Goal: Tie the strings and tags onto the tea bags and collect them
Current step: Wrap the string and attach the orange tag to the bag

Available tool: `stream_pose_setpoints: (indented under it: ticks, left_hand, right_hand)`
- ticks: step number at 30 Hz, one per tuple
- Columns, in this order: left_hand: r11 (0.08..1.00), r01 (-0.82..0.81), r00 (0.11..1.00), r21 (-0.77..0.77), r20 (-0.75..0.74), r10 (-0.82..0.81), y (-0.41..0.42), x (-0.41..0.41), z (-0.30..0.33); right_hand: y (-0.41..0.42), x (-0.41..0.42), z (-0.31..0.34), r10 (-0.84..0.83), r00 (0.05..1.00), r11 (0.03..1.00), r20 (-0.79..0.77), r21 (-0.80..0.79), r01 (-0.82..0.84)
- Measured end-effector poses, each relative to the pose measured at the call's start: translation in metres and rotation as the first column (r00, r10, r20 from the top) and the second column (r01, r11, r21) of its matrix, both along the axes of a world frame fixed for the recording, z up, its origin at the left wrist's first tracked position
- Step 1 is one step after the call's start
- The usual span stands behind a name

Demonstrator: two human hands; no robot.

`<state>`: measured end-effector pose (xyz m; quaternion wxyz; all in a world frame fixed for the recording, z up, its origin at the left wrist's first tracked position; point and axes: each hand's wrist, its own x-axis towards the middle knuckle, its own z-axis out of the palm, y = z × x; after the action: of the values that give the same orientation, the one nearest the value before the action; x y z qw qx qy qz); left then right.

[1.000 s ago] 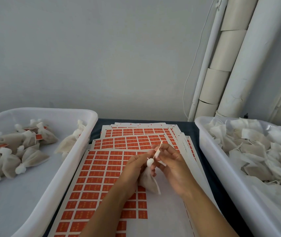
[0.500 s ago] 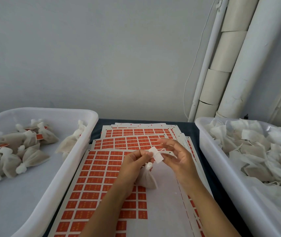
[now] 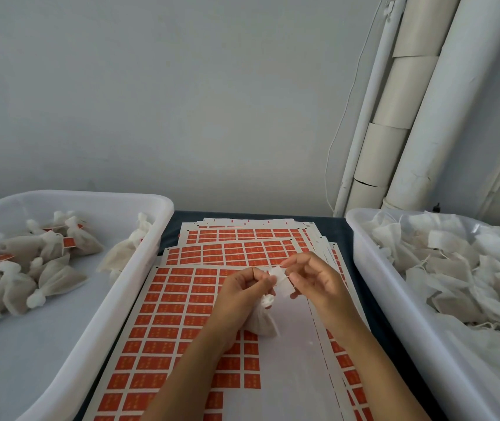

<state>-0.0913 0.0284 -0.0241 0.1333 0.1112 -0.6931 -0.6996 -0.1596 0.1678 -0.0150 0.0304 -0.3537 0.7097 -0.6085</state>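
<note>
A filled tea bag [image 3: 262, 322] hangs below my left hand [image 3: 241, 294], whose curled fingers grip its tied neck over the sticker sheets. My right hand [image 3: 314, 281] pinches a small tag [image 3: 282, 284], white side up, together with the thin string that runs to the bag. Both hands are close together above the top sheet of orange tags [image 3: 179, 326]. Finished tea bags with orange tags [image 3: 42, 262] lie in the left white tub [image 3: 90, 329]. Untied white bags with strings [image 3: 455, 268] fill the right white tub [image 3: 394, 302].
Several sheets of orange tags are stacked in the middle of a dark table [image 3: 333, 223]. White pipes [image 3: 409, 117] and a thin cable run up the wall at the back right. One tea bag [image 3: 127, 250] leans on the left tub's inner wall.
The bag has hung lower from my left hand. My right hand has turned the tag flat and drawn it slightly right and up, stretching the string.
</note>
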Motion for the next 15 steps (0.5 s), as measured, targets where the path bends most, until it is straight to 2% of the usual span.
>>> stream_pose_setpoints:
  ticks: [3,6,15]
  left_hand:
    - [1.000,0.008,1.000,0.020,0.003,-0.008,-0.0006,0.0003,-0.0002]
    - [0.999,0.021,1.000,0.030,0.010,-0.021,-0.0003,0.0000,0.0000]
    - [0.986,0.156,0.988,0.050,0.007,-0.157,-0.0027,0.0017,-0.0027]
  right_hand:
    - [0.0029,-0.0005,-0.0016,0.006,0.999,0.998,-0.051,0.063,-0.003]
    - [0.0042,-0.0032,-0.0047,-0.020,0.999,0.996,-0.029,0.085,0.022]
    - [0.0031,-0.0038,-0.0063,-0.037,0.999,0.998,0.012,0.051,0.036]
